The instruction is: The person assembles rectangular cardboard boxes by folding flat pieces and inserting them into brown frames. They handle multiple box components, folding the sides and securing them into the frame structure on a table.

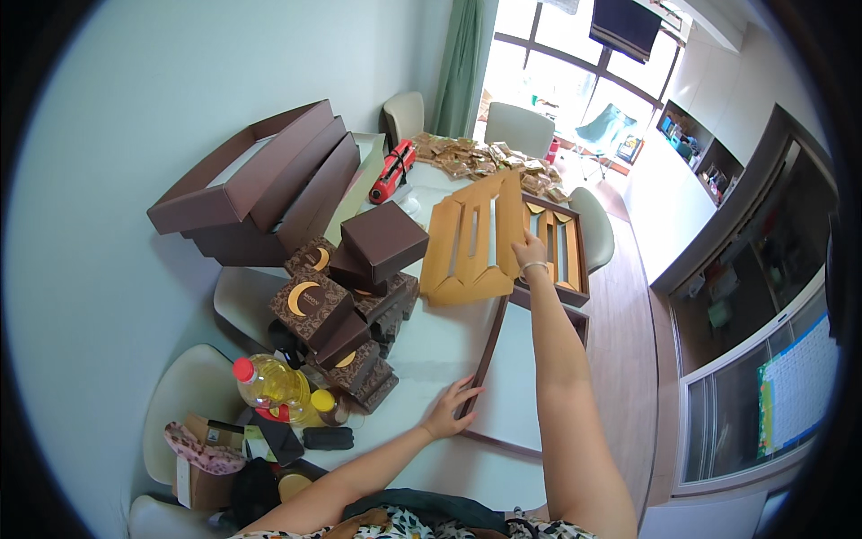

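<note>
My right hand (532,256) pinches the right edge of a gold cardboard insert (460,242) with long slots, holding it raised over the table. Just right of it stands a brown box (576,235) with a similar gold insert fitted inside. My left hand (452,409) grips the left rim of a shallow brown box (532,373) with a white inside, its fingers over the edge. This box lies close in front of me, beneath my right forearm. Left of the insert, small brown boxes (310,305) with gold crescents are piled up.
Large brown box parts (256,180) lean stacked at the back left. Many small gold packets (485,162) cover the table's far end, near a red tool-like object (392,171). An oil bottle (269,382) stands at left. Chairs (521,130) surround the white table (417,346).
</note>
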### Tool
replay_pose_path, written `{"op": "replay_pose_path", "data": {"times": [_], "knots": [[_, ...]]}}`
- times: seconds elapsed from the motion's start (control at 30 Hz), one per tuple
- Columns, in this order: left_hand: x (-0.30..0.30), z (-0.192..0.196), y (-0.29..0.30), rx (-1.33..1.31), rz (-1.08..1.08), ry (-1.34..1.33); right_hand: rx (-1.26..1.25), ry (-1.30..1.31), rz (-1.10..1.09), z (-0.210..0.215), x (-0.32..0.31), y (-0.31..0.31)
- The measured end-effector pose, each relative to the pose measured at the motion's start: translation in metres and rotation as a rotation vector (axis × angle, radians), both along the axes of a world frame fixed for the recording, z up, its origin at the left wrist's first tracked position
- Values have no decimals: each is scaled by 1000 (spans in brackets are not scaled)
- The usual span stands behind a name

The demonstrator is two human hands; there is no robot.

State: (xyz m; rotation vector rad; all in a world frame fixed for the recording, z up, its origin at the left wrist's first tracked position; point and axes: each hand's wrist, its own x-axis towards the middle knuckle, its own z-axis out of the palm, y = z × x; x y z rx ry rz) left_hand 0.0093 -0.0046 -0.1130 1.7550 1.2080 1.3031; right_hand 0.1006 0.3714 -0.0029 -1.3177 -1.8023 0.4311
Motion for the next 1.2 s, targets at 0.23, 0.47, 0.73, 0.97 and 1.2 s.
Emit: {"op": "replay_pose_path", "data": {"times": [0.23,0.47,0.73,0.97,1.2], "knots": [[0,3,1,-19,-31,-73,-344,717,284,43,-10,-35],[3,7,-1,-35,-4,-96,-353,1011,234,94,61,-108],[51,16,-39,-55,-62,10,-424,1133,221,52,179,-219],[74,12,-66,-8,-48,121,-472,1210,182,-26,211,-278],[54,-23,-62,-422,-13,-917,-554,1167,117,-65,191,-297]]}}
